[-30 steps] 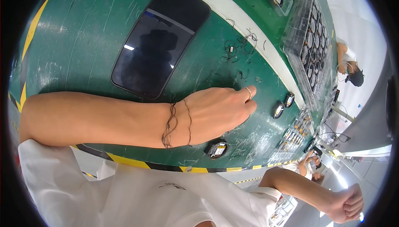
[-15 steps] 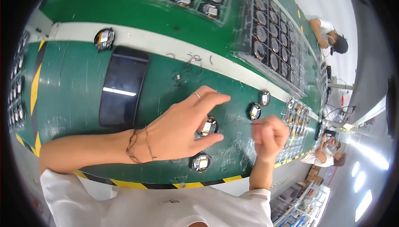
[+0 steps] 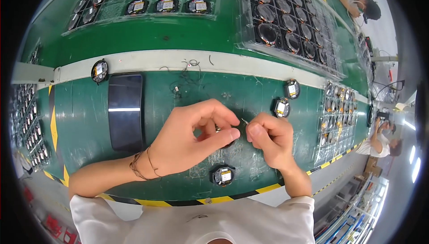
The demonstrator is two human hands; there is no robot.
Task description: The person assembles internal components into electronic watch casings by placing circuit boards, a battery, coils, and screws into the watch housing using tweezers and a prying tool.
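My left hand (image 3: 187, 136) hovers over the mid-table, thumb and curled fingers apart, with nothing visible between them. Beneath its fingertips a round black part (image 3: 230, 144) is mostly hidden. Just to the right, my right hand (image 3: 271, 140) is closed in a pinch. A thin, pointed, light-coloured piece (image 3: 244, 121) sticks out of that pinch toward the left fingertips; its exact kind cannot be made out. Nearer to me lies a round black part with a white-and-yellow label (image 3: 223, 175). Two similar parts, one labelled round part (image 3: 282, 107) and another (image 3: 292, 89), sit beyond my right hand.
A dark glossy flat device (image 3: 125, 114) lies at left, below another round part (image 3: 99, 71) on the white rail (image 3: 152, 60). Loose thin wires (image 3: 187, 80) lie beyond my hands. Filled plastic trays (image 3: 248, 42) stand farther back and right. Two people work at far right.
My right hand has come in toward the left one, and the pointed piece now shows in its pinch. The left thumb and index finger have drawn closer together. The whole view has turned.
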